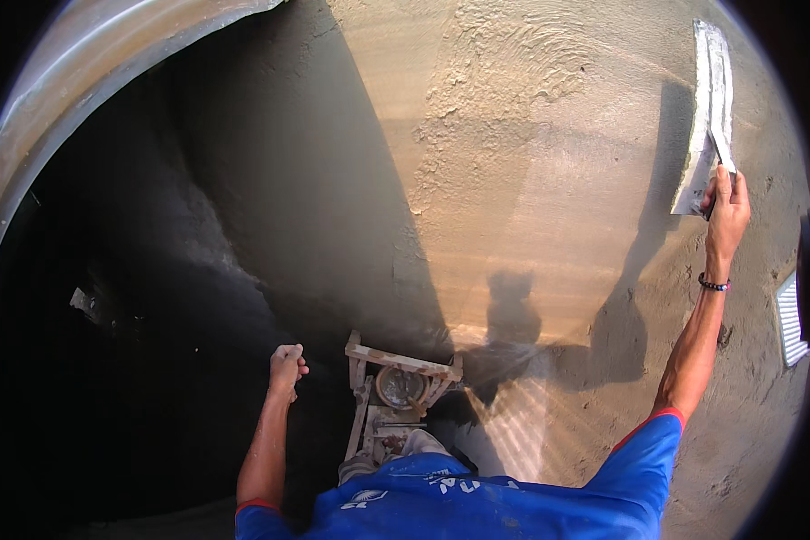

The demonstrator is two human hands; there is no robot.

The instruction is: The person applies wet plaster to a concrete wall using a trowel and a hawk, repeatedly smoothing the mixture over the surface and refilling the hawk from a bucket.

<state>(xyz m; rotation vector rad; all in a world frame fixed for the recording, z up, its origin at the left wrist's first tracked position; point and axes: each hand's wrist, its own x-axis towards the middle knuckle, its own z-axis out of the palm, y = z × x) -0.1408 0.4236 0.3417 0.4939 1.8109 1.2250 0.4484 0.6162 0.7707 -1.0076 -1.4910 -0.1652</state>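
Note:
My right hand (724, 207) grips a long, plaster-smeared steel trowel (702, 81) held up at the upper right, its blade upright against or just off the grey-beige rendered wall (540, 180). My left hand (288, 364) hangs at the lower left in shade, fingers curled; whatever it may hold is hidden. Wet, rough mortar with swirl marks covers part of the sunlit wall, beside smoother areas. The trowel and my arm cast a long shadow on it.
Below me are a wooden scaffold or stand (405, 363) and a round bucket (401, 387). A curved, pale edge (81, 72) arcs across the upper left above deep shade. A ribbed white panel (792, 319) shows at the far right.

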